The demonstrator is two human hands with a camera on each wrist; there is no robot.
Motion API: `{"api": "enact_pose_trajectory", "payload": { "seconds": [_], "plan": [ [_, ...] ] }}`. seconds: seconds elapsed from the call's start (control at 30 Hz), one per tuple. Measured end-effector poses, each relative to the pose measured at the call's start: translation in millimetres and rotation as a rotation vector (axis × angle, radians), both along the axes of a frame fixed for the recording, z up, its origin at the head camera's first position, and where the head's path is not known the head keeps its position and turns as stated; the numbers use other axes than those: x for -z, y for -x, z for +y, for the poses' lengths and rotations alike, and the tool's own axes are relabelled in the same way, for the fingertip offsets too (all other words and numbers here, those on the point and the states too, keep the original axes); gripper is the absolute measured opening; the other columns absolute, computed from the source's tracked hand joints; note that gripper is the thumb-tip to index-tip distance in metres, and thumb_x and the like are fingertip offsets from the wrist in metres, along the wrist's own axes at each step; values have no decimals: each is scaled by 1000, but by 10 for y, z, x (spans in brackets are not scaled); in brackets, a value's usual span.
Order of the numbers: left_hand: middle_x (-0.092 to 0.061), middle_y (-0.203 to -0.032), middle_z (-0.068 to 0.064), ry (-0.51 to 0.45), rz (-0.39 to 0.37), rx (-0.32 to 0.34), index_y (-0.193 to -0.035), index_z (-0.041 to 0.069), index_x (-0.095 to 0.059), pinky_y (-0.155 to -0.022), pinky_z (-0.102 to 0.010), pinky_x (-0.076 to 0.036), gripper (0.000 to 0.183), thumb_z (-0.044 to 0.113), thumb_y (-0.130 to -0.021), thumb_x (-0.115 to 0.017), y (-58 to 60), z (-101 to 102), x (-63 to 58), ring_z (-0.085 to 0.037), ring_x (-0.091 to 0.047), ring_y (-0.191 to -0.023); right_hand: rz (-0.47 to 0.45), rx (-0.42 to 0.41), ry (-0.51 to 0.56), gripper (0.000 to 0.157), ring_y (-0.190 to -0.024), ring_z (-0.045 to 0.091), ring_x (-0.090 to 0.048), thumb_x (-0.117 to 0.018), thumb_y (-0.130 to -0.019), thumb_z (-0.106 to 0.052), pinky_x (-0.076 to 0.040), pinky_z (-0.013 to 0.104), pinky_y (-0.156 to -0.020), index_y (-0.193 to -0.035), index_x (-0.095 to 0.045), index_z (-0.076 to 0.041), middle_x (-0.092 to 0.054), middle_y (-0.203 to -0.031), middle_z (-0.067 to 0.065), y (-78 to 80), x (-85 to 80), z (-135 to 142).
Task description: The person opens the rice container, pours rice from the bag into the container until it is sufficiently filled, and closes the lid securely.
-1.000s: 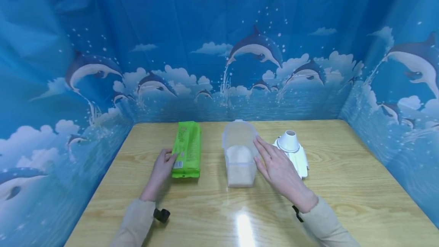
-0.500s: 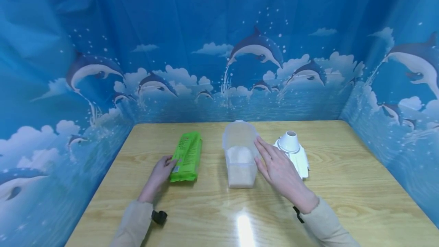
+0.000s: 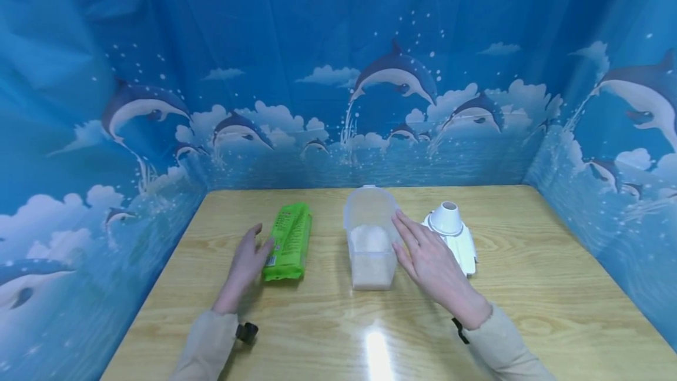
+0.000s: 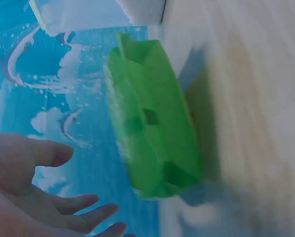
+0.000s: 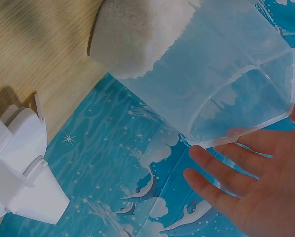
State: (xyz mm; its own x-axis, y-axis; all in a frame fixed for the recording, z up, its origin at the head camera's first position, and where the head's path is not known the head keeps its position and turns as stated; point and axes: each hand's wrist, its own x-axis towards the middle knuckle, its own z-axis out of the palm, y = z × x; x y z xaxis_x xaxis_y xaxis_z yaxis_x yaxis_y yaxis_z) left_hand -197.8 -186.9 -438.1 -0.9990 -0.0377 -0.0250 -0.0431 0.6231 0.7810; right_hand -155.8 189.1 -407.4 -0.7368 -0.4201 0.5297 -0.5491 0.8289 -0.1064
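Note:
My left hand [image 3: 246, 262] is beside a bright green plastic packet [image 3: 288, 243], at its left. In the left wrist view the fingers [image 4: 91, 217] are spread loosely and apart from the packet [image 4: 152, 118], holding nothing. The packet lies on the table, slightly slanted. Straight fingers of my right hand [image 3: 436, 263] rest against the upper right rim of a translucent plastic container [image 3: 372, 275]. The container stands upright, uncovered, and holds white grains that look like rice [image 5: 132, 37]. In the right wrist view several fingertips [image 5: 199, 150] touch the rim from outside.
Behind my right hand, a white plastic piece with a cone-shaped spout [image 3: 446, 222] sits on the wooden table [image 3: 296, 334]. A blue dolphin-print curtain [image 3: 317, 104] encloses the table's back and sides.
The green packet shifted slightly toward me and turned a little, then stayed put. My left hand has since let go, its fingers spreading. My right hand and the container have hardly moved.

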Motion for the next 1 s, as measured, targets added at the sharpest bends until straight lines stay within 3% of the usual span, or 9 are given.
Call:
{"api": "enact_pose_trajectory", "payload": {
  "seconds": [0.17, 0.3, 0.6, 0.83, 1.0],
  "plan": [
    [-30, -158, -30, 80, 154, 1, -155, -5, -28, -121, -61, -20, 59, 23, -107, -48, -14, 188, -166, -49, -24, -146, -1, 3, -1, 54, -128, 40, -55, -44, -108, -35, -46, 56, -106, -151, -45, -2, -46, -154, 16, 1, -2, 4],
    [-36, -155, -30, 120, 294, 38, -152, -6, -34, -121, -60, -21, 57, 24, -107, -51, -29, 403, -272, -48, -27, -146, -2, 6, -2, 55, -128, 40, -55, -44, -108, -35, -46, 56, -106, -150, -45, -1, -46, -154, 16, 2, -3, 5],
    [-37, -158, -23, 211, 532, 210, -153, -3, -35, -122, -60, -20, 63, 32, -105, -55, -90, 910, -515, -43, -28, -148, 3, 3, 0, 54, -128, 40, -55, -44, -108, -35, -46, 56, -106, -150, -46, -1, -47, -154, 16, 3, -10, -6],
    [-34, -161, -19, 321, 556, 347, -155, 0, -34, -123, -59, -17, 68, 41, -104, -54, -133, 1213, -548, -40, -24, -150, 26, -2, 2, 55, -126, 40, -56, -43, -108, -37, -48, 56, -104, -149, -47, -1, -48, -153, 17, 14, 3, 4],
    [-36, -160, -17, 425, 483, 357, -156, 1, -35, -120, -65, -19, 71, 49, -105, -48, -150, 1318, -466, -41, -26, -150, 47, -10, -4, 56, -125, 39, -57, -38, -109, -40, -48, 54, -104, -149, -47, -1, -49, -152, 17, 21, 17, 8]
  ]
}}
